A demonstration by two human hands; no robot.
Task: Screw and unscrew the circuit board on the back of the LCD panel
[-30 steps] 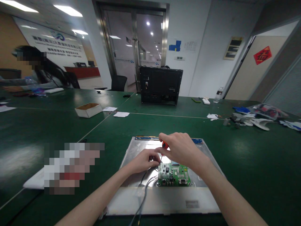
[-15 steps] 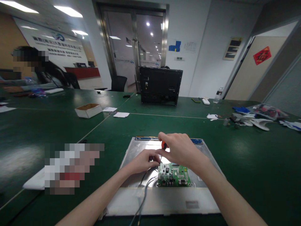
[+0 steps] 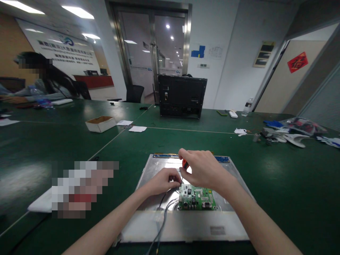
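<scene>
A silvery display panel lies flat in front of me, with a green circuit board on its middle. My right hand is closed round the red and black handle of a screwdriver, which stands upright. Its thin shaft points down at the board's upper left corner. Beside that tip, my left hand has thumb and fingers pinched together; whatever they hold is too small to make out. Grey cables run from the board's left side toward me. A blue strip board edges the panel's far side.
On the green table stand a white open box and a black monitor housing. A blurred-out white item lies left. Gloves and metal parts lie right, near a bottle. Another person sits far left.
My hands and the screwdriver stay at the board's corner almost unmoved. The whole view has shifted very slightly.
</scene>
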